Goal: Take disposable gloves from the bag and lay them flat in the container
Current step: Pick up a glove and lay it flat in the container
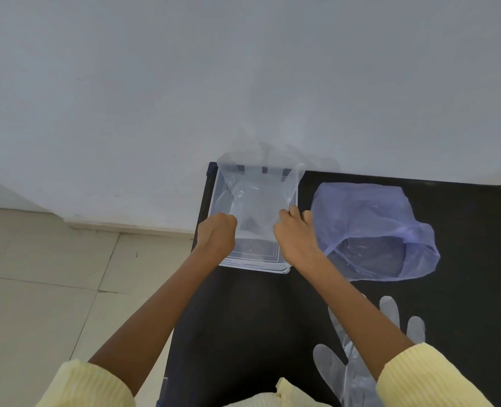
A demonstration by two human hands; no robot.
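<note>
Over container [284,267] — left hand [217,232] | right hand [295,235] pinch glove [258,195]

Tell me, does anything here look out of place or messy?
One loose glove lies on the dark table near the person, outside the clear container. The glove held by both hands sticks out past the container's far rim.

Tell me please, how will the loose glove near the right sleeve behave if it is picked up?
The glove is likely floppy: thin see-through film lying limp on the table. Probably very light, so it may drift or cling. Its smooth surface looks slippery.
</note>
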